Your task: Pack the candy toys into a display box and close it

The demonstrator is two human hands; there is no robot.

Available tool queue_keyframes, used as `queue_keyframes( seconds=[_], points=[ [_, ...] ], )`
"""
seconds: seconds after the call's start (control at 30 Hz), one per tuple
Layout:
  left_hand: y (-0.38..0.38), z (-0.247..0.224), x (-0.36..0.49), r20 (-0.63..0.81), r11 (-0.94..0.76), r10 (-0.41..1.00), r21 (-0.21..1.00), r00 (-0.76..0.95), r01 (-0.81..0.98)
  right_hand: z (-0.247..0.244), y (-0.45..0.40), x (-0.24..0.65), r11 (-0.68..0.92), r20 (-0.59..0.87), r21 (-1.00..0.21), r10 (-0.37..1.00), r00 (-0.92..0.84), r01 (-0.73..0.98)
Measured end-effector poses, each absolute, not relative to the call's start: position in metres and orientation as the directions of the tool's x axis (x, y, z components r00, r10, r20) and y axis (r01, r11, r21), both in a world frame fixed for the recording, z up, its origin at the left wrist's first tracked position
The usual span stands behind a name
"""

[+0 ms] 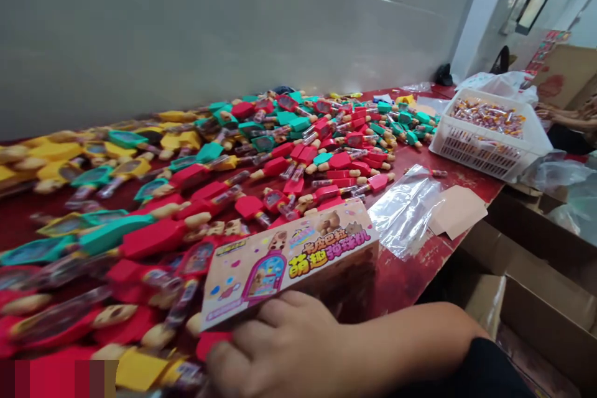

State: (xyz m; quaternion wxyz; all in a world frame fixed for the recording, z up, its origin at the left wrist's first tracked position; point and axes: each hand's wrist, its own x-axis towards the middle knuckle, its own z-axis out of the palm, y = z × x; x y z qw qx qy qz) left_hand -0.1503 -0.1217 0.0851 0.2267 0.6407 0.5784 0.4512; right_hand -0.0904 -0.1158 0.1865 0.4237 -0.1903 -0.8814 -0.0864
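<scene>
My right hand reaches in from the lower right, with its fingers curled down among the toys. It is somewhat blurred, and its fingertips are hidden. Just beyond the knuckles stands a printed display box with a capybara picture and large Chinese lettering on its upright panel. Close to the fingers lie a red toy piece and a yellow toy. A wide heap of handheld pinball toys, in red, green and yellow with brown animal heads and clear tubes, spreads around the box. My left hand is out of view.
Clear plastic bags and a tan card lie right of the box on the red table. A white basket holds small wrapped pieces. Open cartons stand below the table edge. Another person's hand shows at far right.
</scene>
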Motion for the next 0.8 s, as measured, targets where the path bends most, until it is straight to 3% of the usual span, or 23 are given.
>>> queue_keyframes(
  seconds=[0.07, 0.13, 0.2, 0.23, 0.33, 0.4, 0.47, 0.53, 0.63, 0.73, 0.8],
  points=[
    [-0.121, 0.082, -0.154, 0.381, -0.305, 0.924, 0.754, -0.010, 0.582, 0.189, -0.104, -0.056, 0.932, 0.924, -0.084, 0.206, -0.323, 0.354],
    [-0.120, 0.072, -0.162, 0.444, -0.379, 0.894, 0.685, 0.057, 0.622, 0.178, -0.086, -0.011, 0.833, 0.947, -0.236, 0.314, -0.075, 0.500],
    [-0.120, 0.058, -0.172, 0.504, -0.445, 0.855, 0.596, 0.120, 0.668, 0.145, -0.068, 0.034, 0.482, 0.810, -0.465, 0.571, 0.136, 0.742],
    [-0.120, 0.051, -0.177, 0.539, -0.481, 0.828, 0.535, 0.158, 0.695, 0.123, -0.061, 0.054, 0.315, 0.717, -0.498, 0.674, 0.179, 0.808],
    [-0.118, 0.030, -0.186, 0.661, -0.598, 0.678, 0.241, 0.322, 0.765, 0.049, -0.053, 0.091, 0.010, 0.383, -0.415, 0.909, 0.165, 0.910],
    [-0.115, 0.023, -0.188, 0.691, -0.616, 0.590, 0.052, 0.417, 0.786, 0.014, -0.058, 0.096, -0.005, 0.331, -0.402, 0.931, 0.151, 0.915],
    [-0.112, 0.023, -0.187, 0.665, -0.590, 0.596, -0.019, 0.451, 0.807, 0.000, -0.067, 0.091, 0.006, 0.350, -0.420, 0.924, 0.156, 0.908],
    [-0.110, 0.029, -0.182, 0.636, -0.574, 0.648, 0.048, 0.419, 0.817, 0.004, -0.074, 0.085, 0.038, 0.408, -0.447, 0.898, 0.165, 0.894],
    [-0.112, 0.044, -0.172, 0.645, -0.639, 0.668, 0.242, 0.371, 0.730, 0.025, -0.079, 0.083, 0.186, 0.572, -0.516, 0.802, 0.174, 0.836],
    [-0.116, 0.058, -0.160, 0.603, -0.697, 0.697, 0.443, 0.387, 0.564, 0.048, -0.084, 0.086, 0.282, 0.666, -0.624, 0.680, 0.307, 0.729],
    [-0.118, 0.065, -0.153, 0.479, -0.633, 0.773, 0.614, 0.416, 0.472, 0.063, -0.093, 0.087, 0.274, 0.659, -0.695, 0.613, 0.436, 0.665]
  ],
)
